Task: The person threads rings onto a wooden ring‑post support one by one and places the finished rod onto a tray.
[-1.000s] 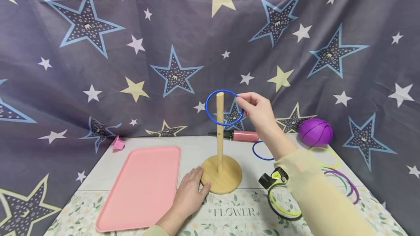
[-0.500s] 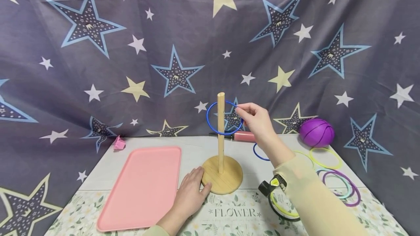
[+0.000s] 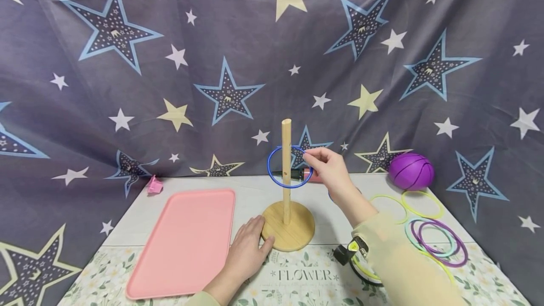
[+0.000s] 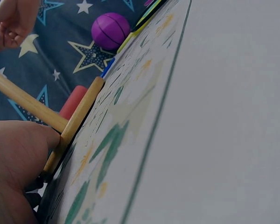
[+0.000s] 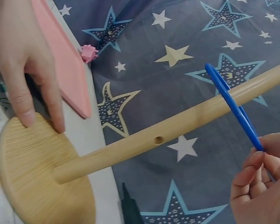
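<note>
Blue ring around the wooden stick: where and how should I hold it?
Try pinching the blue ring by its right edge, coming from the right, as the right hand does. It's a thin hoop, and the wooden stick runs through its middle, so that edge probably gives fingers room.

I read one word, FLOWER (image 3: 303,275), in grey capitals on the floral table cover (image 3: 323,258) before me, a small star-like mark (image 3: 335,277) at each end; the tiny line (image 3: 303,285) beneath is too faint.

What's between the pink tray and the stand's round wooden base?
In the head view: the left hand, touching the base, with white tabletop beyond it.
</note>
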A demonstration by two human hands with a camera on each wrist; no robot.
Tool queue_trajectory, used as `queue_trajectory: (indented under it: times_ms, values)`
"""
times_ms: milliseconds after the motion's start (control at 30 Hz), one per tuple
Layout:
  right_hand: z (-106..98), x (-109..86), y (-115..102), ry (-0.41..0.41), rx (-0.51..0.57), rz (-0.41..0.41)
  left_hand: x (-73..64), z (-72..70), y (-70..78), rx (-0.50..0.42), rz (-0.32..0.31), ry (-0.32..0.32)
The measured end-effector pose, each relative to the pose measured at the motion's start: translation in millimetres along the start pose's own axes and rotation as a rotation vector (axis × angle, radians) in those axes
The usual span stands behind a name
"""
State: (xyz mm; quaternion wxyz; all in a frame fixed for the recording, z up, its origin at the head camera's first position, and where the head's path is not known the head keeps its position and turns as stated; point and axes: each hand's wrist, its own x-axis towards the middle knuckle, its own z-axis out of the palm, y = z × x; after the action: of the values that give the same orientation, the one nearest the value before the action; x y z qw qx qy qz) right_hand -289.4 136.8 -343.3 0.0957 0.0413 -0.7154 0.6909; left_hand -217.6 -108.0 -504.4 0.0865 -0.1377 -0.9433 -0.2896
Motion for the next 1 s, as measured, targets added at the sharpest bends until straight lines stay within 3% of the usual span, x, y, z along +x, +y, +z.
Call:
queue_trajectory:
  times_ms: [167, 633, 1000]
  values:
    - [1.7, -3.1, 15.2, -0.017, 0.019, 0.025, -0.2, -0.1, 1.0, 0.0, -0.004, -0.005]
    - [5.0, -17.3, 51.6, -0.017, -0.041, 0.041, -0.3, -0.5, 1.6, 0.003, 0.001, 0.001]
    - [8.2, -27.5, 75.1, -0.02, -0.085, 0.097, 0.4, -0.2, 0.8, 0.004, -0.001, 0.004]
